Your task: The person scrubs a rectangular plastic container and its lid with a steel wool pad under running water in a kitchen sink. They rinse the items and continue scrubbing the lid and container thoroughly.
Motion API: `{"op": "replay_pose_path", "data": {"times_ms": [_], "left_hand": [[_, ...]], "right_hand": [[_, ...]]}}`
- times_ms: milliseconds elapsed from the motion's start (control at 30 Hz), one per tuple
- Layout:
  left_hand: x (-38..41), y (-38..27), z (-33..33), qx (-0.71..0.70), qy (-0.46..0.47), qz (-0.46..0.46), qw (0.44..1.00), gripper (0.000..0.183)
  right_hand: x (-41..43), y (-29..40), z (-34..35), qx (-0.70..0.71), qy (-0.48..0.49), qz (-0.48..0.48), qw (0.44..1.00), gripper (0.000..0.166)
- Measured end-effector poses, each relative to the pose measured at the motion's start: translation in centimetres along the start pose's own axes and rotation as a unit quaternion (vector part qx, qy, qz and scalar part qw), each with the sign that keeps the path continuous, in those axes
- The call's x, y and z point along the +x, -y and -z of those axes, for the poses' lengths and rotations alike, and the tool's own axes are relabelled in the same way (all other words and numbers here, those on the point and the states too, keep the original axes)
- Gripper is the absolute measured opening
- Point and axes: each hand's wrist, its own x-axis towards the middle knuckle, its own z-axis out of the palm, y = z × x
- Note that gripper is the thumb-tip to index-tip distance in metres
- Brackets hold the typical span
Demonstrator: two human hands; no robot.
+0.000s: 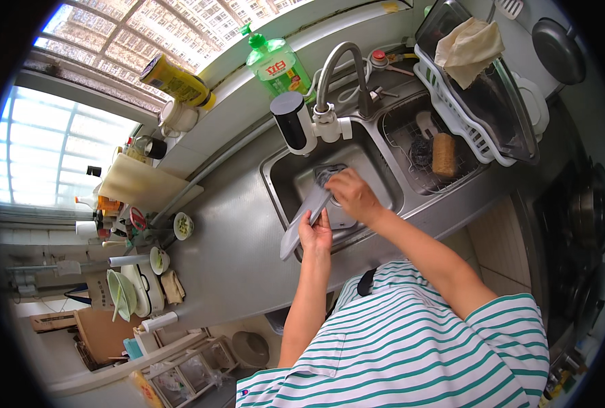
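Over the left basin of a stainless steel sink (294, 178), my left hand (316, 230) holds a long, pale grey translucent plastic piece (302, 219) from below, near its middle. The piece is tilted, its lower end reaching over the basin's front left rim. My right hand (352, 196) is at its upper end, fingers closed on a dark grey mesh scrubber (328, 176) pressed against it. Another flat greyish part (342, 220) lies in the basin below, partly hidden by the hands. The faucet (328, 76) with a white and black attachment (292, 125) stands above the basin.
The right basin holds a wire rack (402, 127), a brown sponge (443, 154) and a dark scouring pad (421, 151). A white dish rack (453, 115) stands beyond it. Green dish soap (277, 64) stands behind the faucet. Bowls (183, 226) sit on the left counter; a stove (562, 219) is at the right.
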Motion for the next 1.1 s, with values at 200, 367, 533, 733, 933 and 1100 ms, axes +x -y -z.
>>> {"op": "replay_pose_path", "data": {"times_ms": [200,367,533,733,933,1100], "left_hand": [[-0.5,-1.1,1.0,0.032,0.033,0.030,0.998,0.011],[-0.4,-2.4,1.7,0.051,0.054,0.051,0.996,0.011],[0.1,-4.2,2.5,0.025,0.119,0.097,0.988,0.017],[-1.3,-5.0,1.9,0.013,0.178,0.125,0.976,0.020],[-1.2,-5.8,2.4,-0.006,0.156,0.133,0.979,0.020],[-2.2,-5.3,2.1,0.121,0.169,0.095,0.974,0.018]], "right_hand": [[-1.4,1.4,-0.7,-0.001,0.039,0.026,0.999,0.015],[-0.3,-0.9,0.8,0.066,0.000,-0.069,0.995,0.013],[-0.7,3.9,0.8,0.117,0.006,0.001,0.993,0.015],[1.7,-1.1,2.0,0.075,-0.043,-0.086,0.992,0.014],[0.2,2.4,1.4,0.137,-0.025,-0.053,0.989,0.012],[0.8,-3.1,1.4,0.030,0.015,-0.129,0.991,0.010]]}}
